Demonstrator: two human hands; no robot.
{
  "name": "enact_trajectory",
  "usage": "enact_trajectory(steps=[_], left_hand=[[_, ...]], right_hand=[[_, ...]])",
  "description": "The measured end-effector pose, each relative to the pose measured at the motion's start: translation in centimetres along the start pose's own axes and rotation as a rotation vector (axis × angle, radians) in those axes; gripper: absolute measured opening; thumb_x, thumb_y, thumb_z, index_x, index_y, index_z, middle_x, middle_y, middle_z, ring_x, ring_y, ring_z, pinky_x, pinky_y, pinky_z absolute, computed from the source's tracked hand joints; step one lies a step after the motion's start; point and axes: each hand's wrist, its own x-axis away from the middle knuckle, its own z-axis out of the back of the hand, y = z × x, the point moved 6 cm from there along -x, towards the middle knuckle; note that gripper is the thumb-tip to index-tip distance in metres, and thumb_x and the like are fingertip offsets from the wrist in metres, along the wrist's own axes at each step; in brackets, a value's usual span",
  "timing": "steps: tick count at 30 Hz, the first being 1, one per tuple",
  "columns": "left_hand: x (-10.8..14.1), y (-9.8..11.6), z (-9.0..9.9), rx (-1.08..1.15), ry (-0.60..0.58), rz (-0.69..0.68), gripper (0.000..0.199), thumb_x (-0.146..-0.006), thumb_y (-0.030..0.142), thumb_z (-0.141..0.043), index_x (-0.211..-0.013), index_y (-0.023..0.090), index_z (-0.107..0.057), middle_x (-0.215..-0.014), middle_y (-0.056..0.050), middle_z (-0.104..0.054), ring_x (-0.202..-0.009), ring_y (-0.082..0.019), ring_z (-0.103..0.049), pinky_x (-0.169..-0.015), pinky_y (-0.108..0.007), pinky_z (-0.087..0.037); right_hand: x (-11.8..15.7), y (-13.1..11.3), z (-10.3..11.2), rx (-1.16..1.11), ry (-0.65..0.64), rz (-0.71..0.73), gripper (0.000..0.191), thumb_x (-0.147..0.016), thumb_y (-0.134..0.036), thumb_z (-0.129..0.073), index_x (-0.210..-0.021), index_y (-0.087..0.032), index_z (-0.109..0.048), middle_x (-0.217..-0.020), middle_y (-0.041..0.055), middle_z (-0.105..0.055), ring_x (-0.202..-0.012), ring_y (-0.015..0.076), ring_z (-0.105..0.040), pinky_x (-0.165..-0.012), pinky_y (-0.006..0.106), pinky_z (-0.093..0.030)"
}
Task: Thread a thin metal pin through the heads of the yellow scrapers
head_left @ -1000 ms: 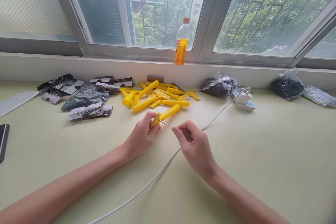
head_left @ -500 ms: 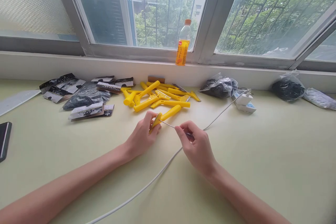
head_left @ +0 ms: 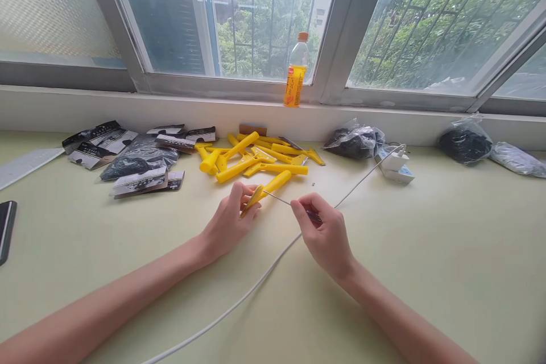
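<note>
My left hand (head_left: 228, 217) grips the head of a yellow scraper (head_left: 276, 183), its handle slanting up to the right. In my right hand (head_left: 323, 231) is a screwdriver (head_left: 278, 198) with a thin metal shaft, its grip mostly covered by my fingers. The shaft's tip points left at the scraper's head; whether it touches cannot be made out. Just beyond, a heap of yellow scrapers (head_left: 239, 170) lies on the table, some showing metal blades. A tiny metal piece (head_left: 313, 184), perhaps a screw, rests right of the held scraper's handle.
A white cable (head_left: 264, 276) crosses the table under my right hand to a white charger (head_left: 394, 162). Folded card packaging (head_left: 140, 181) and a plastic bag of dark items (head_left: 143, 156) lie left; more bags (head_left: 354, 139) stand right. A drink bottle (head_left: 295, 82) stands on the sill.
My right hand has drawn the screwdriver slightly right, away from the scraper's head. The tiny metal piece now shows on the table. My left hand keeps its hold.
</note>
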Motion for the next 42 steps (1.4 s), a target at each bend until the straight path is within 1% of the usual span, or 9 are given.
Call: enact_trajectory(steps=[6, 12, 16, 22, 27, 30, 34, 36, 42], left_hand=[[0.0, 0.4, -0.1, -0.079, -0.041, -0.071, 0.017, -0.095, 0.024, -0.056, -0.108, 0.025, -0.044, -0.128, -0.008, -0.064, -0.084, -0.015, -0.069, -0.077, -0.035, -0.061], [0.1, 0.7, -0.5, -0.195, -0.135, -0.185, 0.037, -0.091, 0.007, -0.047, -0.123, 0.025, -0.047, -0.133, -0.009, -0.062, -0.113, -0.02, -0.065, -0.093, -0.037, -0.057], [0.3, 1.2, -0.7, -0.332, -0.152, -0.276, 0.043, -0.081, -0.006, -0.041, -0.111, 0.022, -0.052, -0.14, -0.012, -0.059, -0.132, -0.024, -0.056, -0.102, -0.04, -0.053], [0.6, 2.2, -1.2, -0.613, -0.149, -0.423, 0.043, -0.074, -0.011, -0.041, -0.101, 0.019, -0.057, -0.141, -0.016, -0.059, -0.121, -0.028, -0.064, -0.096, -0.045, -0.055], [0.3, 2.1, -1.0, -0.614, -0.155, -0.382, 0.043, -0.07, -0.011, -0.046, -0.098, 0.019, -0.058, -0.142, -0.013, -0.059, -0.121, -0.028, -0.063, -0.099, -0.047, -0.053], [0.1, 2.3, -0.8, -0.582, -0.166, -0.368, 0.034, -0.076, -0.005, -0.055, -0.098, 0.021, -0.059, -0.146, -0.011, -0.056, -0.122, -0.028, -0.062, -0.098, -0.045, -0.054], [0.1, 2.7, -1.0, -0.557, -0.232, -0.386, 0.007, -0.092, 0.023, -0.064, -0.098, 0.021, -0.06, -0.143, -0.014, -0.057, -0.116, -0.028, -0.065, -0.092, -0.043, -0.056], [0.1, 2.7, -1.0, -0.519, -0.249, -0.38, 0.013, -0.094, 0.032, -0.063, -0.098, 0.02, -0.06, -0.142, -0.016, -0.057, -0.115, -0.028, -0.066, -0.091, -0.042, -0.057], [0.5, 2.8, -0.7, -0.374, -0.218, -0.475, 0.015, -0.1, 0.014, -0.047, -0.103, 0.02, -0.061, -0.139, -0.016, -0.056, -0.11, -0.021, -0.067, -0.091, -0.034, -0.056]], right_hand=[[-0.2, 0.3, 0.4, -0.04, 0.032, -0.021, 0.026, -0.098, -0.037, -0.058, -0.079, -0.02, -0.053, -0.064, -0.0053, -0.042, -0.056, 0.0099, -0.036, -0.052, 0.025, -0.03], [0.0, 1.0, -0.2, -0.101, 0.04, -0.052, 0.025, -0.098, -0.039, -0.057, -0.082, -0.02, -0.054, -0.067, -0.0045, -0.045, -0.059, 0.0102, -0.039, -0.054, 0.025, -0.033], [0.0, 1.7, -0.8, -0.114, 0.018, -0.096, 0.022, -0.099, -0.042, -0.056, -0.09, -0.021, -0.055, -0.07, -0.0041, -0.048, -0.061, 0.0108, -0.04, -0.056, 0.025, -0.034], [0.1, 2.6, -1.7, -0.07, -0.066, -0.168, 0.021, -0.099, -0.043, -0.053, -0.093, -0.022, -0.054, -0.069, -0.0048, -0.049, -0.059, 0.0114, -0.04, -0.055, 0.025, -0.032], [0.1, 2.5, -1.9, -0.037, -0.1, -0.17, 0.018, -0.099, -0.039, -0.051, -0.097, -0.023, -0.055, -0.067, -0.0055, -0.048, -0.058, 0.0114, -0.041, -0.055, 0.025, -0.032], [0.0, 2.5, -1.7, -0.013, -0.08, -0.169, 0.017, -0.1, -0.038, -0.05, -0.101, -0.023, -0.057, -0.069, -0.0052, -0.05, -0.059, 0.0117, -0.043, -0.057, 0.025, -0.033], [0.0, 2.7, -1.8, -0.002, -0.091, -0.177, 0.019, -0.1, -0.039, -0.049, -0.102, -0.023, -0.058, -0.069, -0.0045, -0.052, -0.06, 0.0126, -0.046, -0.057, 0.025, -0.034], [0.0, 2.8, -1.8, 0.017, -0.088, -0.183, 0.02, -0.1, -0.04, -0.048, -0.103, -0.023, -0.059, -0.069, -0.0042, -0.053, -0.061, 0.0131, -0.047, -0.058, 0.025, -0.035], [0.0, 2.8, -1.6, 0.106, -0.078, -0.229, 0.031, -0.097, -0.052, -0.054, -0.107, -0.023, -0.062, -0.065, -0.0042, -0.053, -0.06, 0.0141, -0.048, -0.06, 0.026, -0.037]])
